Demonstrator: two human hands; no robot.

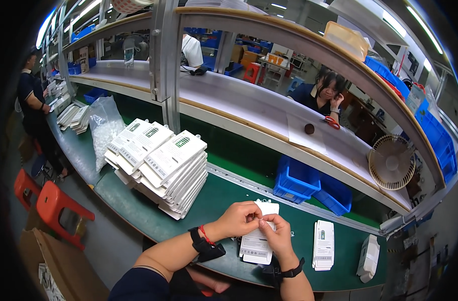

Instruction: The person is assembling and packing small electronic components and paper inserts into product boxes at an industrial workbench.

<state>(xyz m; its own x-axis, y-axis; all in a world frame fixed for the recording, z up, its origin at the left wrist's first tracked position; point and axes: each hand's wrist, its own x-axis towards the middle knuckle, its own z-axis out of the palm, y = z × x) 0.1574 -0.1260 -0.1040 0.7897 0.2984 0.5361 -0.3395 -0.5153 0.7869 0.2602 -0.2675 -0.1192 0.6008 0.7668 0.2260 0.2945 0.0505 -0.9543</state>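
Note:
My left hand (237,219) and my right hand (279,237) meet over a flat white printed carton (255,247) on the green tabletop. Both are closed, with thumbs and fingertips pinched together. Whatever is between the fingertips is too small to make out. The carton's middle is partly hidden by my hands. Small whitish bits (292,234) lie beside my right hand. Right of it rests another white printed carton (323,246), and beyond that a white carton (368,258) near the table's right end. To the left rises a tall pile of flat white cartons (181,185).
A clear bag of small white pieces (106,130) stands behind the pile. Blue bins (296,180) sit under the long shelf (229,110), which carries red-handled scissors (331,122) and a fan (391,161). One person (317,95) sits beyond the shelf. Red stools (61,208) are at left.

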